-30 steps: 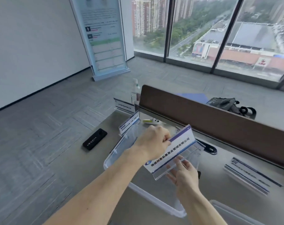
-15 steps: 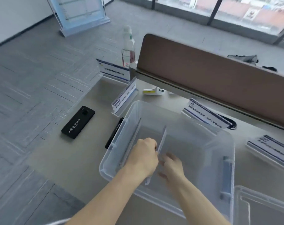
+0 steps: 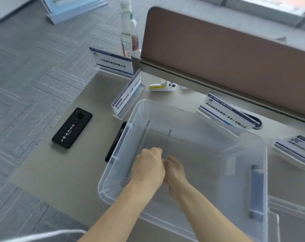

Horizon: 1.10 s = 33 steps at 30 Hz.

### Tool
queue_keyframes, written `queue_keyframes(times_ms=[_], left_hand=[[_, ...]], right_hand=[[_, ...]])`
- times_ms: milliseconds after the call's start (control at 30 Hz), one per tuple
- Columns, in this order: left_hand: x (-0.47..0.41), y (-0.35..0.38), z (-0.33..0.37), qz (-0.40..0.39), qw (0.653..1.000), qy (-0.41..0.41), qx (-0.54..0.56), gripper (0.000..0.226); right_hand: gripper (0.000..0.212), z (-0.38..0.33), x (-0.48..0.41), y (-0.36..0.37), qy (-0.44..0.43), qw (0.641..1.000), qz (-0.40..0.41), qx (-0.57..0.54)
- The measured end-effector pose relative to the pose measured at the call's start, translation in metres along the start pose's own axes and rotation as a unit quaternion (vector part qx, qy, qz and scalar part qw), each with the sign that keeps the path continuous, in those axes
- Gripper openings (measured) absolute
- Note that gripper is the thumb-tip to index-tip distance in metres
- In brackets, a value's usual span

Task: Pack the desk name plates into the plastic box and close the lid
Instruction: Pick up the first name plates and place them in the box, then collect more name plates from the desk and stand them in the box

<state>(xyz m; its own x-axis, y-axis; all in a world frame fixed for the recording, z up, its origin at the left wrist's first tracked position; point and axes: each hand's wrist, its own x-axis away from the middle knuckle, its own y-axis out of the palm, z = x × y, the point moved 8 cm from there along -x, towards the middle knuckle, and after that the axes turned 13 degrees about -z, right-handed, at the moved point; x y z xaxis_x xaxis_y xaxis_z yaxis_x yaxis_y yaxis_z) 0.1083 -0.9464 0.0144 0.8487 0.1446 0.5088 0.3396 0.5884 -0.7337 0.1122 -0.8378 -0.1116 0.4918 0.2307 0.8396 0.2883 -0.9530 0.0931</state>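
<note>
A clear plastic box [image 3: 263, 173] stands open on the desk. Both my hands reach down into it. My left hand [image 3: 148, 169] and my right hand [image 3: 174, 172] grip a name plate [image 3: 167, 143] that stands on edge inside the box, seen edge-on. Another plate [image 3: 139, 147] leans upright against the box's left wall. Outside the box, more name plates stand on the desk: one at the far left [image 3: 113, 62], one by the box's left corner [image 3: 128, 95], one behind the box [image 3: 225, 112], and a stack at the right [image 3: 294, 149].
A black phone [image 3: 72, 127] lies left of the box, and a second dark phone [image 3: 116, 142] sits against the box's left wall. A bottle [image 3: 128, 28] and a white thermometer [image 3: 163, 86] are by the brown partition [image 3: 226, 55]. The clear lid [image 3: 291, 222] lies at the lower right.
The plate I held up above the box has gone down into it and now stands on edge. My view has tilted down toward the desk.
</note>
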Motion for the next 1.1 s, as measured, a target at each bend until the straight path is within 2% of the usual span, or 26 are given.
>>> queue_keyframes(times_ms=[33,100,167,300,333,367,433,533,733,833,933,1033,1100], left_hand=[[0.0,-0.002,-0.001,0.0,1.0,0.0,0.0,0.012],[0.001,-0.007,-0.005,0.003,1.0,-0.003,0.005,0.017],[0.002,-0.012,-0.013,0.008,1.0,-0.013,0.006,0.022],[0.003,-0.018,-0.021,0.018,1.0,-0.021,-0.014,0.017],[0.004,-0.019,-0.02,0.018,1.0,-0.018,-0.017,0.014],[0.004,-0.019,-0.019,0.016,1.0,-0.016,-0.018,0.011],[0.005,-0.019,-0.018,0.014,1.0,-0.012,-0.02,0.012],[0.005,-0.02,-0.019,0.02,1.0,-0.008,-0.022,0.014],[0.009,-0.021,-0.017,0.022,0.999,0.006,-0.023,0.014],[0.019,-0.032,-0.007,0.04,0.998,0.014,-0.038,0.024],[0.041,-0.055,0.033,0.105,0.991,0.087,0.017,0.047],[0.062,-0.07,0.096,0.128,0.966,0.181,0.135,0.052],[0.075,-0.071,0.146,0.125,0.953,0.234,0.143,0.054]], right_hand=[[0.052,-0.002,0.002,0.003,-0.001,1.0,0.001,0.005],[0.018,-0.007,0.007,0.009,-0.009,1.0,-0.009,0.015],[0.03,-0.006,0.001,0.015,-0.01,1.0,-0.02,0.017],[0.02,-0.001,-0.009,0.031,-0.012,1.0,-0.027,0.01],[0.032,0.0,-0.014,0.031,-0.016,1.0,-0.022,0.01],[0.032,0.003,-0.018,0.03,-0.015,1.0,-0.022,0.01],[0.015,0.005,-0.023,0.03,-0.009,1.0,-0.025,0.015],[0.021,0.001,-0.015,0.03,0.001,1.0,-0.022,0.003],[0.01,-0.014,0.006,0.029,-0.025,0.999,-0.023,0.04],[0.049,-0.03,0.038,0.014,-0.039,0.997,0.003,0.059],[0.055,-0.056,0.088,-0.019,-0.093,0.994,0.044,0.047],[0.054,-0.086,0.15,-0.064,-0.171,0.983,0.061,0.018],[0.049,-0.105,0.189,-0.099,-0.235,0.969,0.072,0.003]])
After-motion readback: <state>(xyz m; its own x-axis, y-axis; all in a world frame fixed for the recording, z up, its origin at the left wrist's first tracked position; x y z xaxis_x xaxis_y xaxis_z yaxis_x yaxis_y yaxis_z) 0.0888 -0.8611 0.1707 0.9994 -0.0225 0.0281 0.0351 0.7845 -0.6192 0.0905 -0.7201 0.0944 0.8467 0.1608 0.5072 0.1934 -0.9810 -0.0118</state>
